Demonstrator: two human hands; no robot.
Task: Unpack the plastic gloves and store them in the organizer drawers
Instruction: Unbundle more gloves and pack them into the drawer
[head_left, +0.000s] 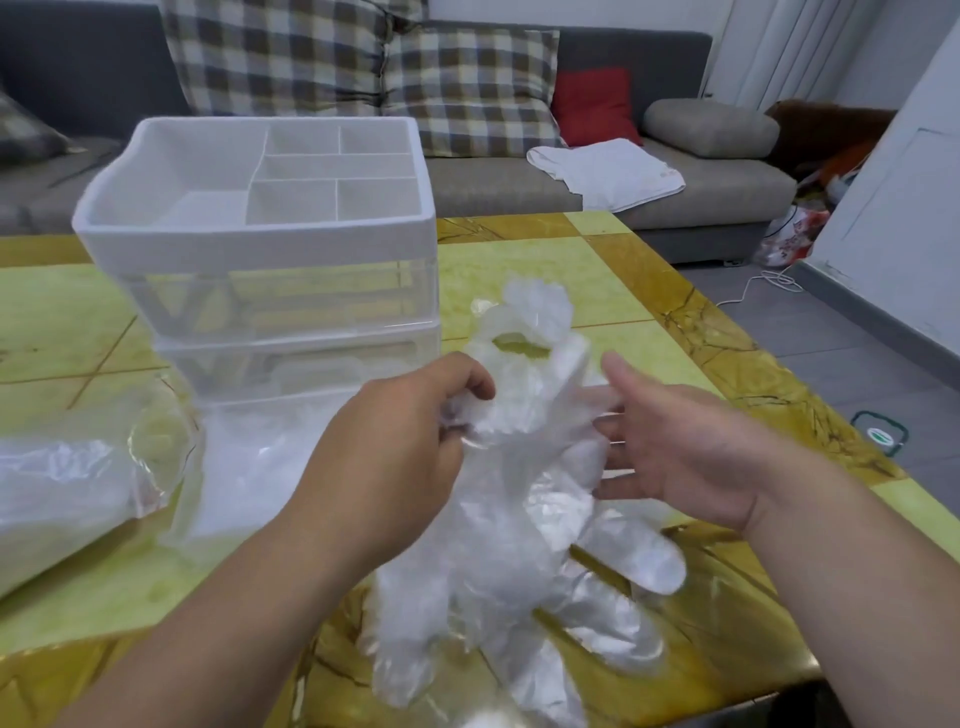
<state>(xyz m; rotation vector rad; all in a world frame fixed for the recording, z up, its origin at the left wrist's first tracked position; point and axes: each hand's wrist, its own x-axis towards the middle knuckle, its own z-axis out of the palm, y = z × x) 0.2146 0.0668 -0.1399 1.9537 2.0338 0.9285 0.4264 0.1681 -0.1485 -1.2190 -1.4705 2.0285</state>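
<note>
A thick bunch of clear plastic gloves (511, 525) hangs above the near part of the table, its glove fingers drooping toward me. My left hand (395, 441) pinches the bunch near its top. My right hand (670, 447) is beside it with fingers spread, fingertips touching the plastic. The white organizer (260, 239) stands behind to the left, with a divided top tray and clear drawers below. Its lowest drawer (249, 447) is pulled out toward me and holds whitish plastic.
A clear plastic bag (67, 488) lies at the left on the yellow-green table (519, 265). A grey sofa (519, 176) with checked cushions and a white cloth (605, 171) stands behind. The table's right edge drops to a grey floor.
</note>
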